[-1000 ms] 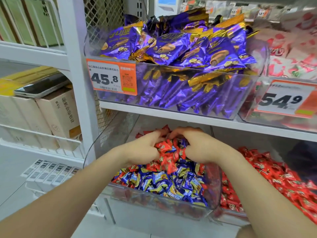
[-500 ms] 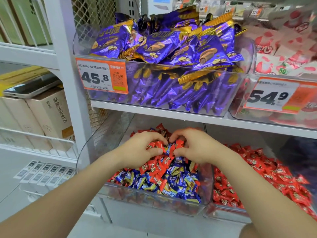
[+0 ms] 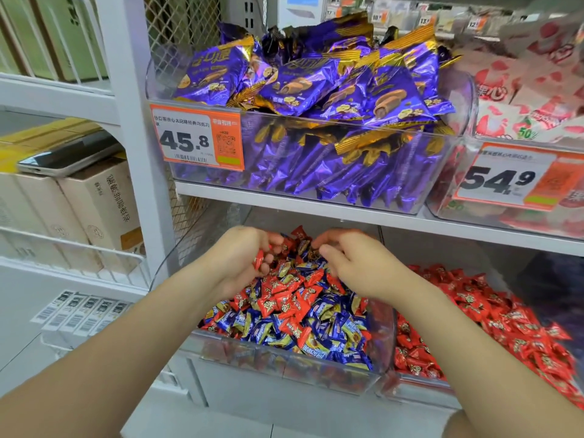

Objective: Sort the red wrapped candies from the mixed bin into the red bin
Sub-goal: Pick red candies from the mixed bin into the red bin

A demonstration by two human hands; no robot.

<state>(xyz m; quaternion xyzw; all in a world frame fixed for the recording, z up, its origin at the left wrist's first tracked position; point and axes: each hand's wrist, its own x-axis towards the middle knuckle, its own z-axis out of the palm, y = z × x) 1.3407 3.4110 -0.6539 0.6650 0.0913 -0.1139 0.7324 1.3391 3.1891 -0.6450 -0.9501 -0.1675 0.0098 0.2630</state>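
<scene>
The clear mixed bin (image 3: 284, 368) on the lower shelf holds a heap of red and blue wrapped candies (image 3: 294, 305). Both hands are over the back of that heap. My left hand (image 3: 240, 260) has its fingers curled around red wrapped candies (image 3: 258, 259). My right hand (image 3: 354, 263) has its fingers curled down into the pile; what it holds is hidden. The red bin (image 3: 410, 382) stands directly to the right, filled with red candies (image 3: 493, 314).
Above, a shelf carries a clear bin of purple snack packs (image 3: 316, 147) with a 45.8 price tag (image 3: 196, 137) and a bin tagged 54.9 (image 3: 505, 181). A white shelf post (image 3: 136, 121) and boxes (image 3: 79, 210) stand to the left.
The hands have parted slightly. My left hand has lifted from the heap with red candies in its fingers; the heap between the hands is lower and looser.
</scene>
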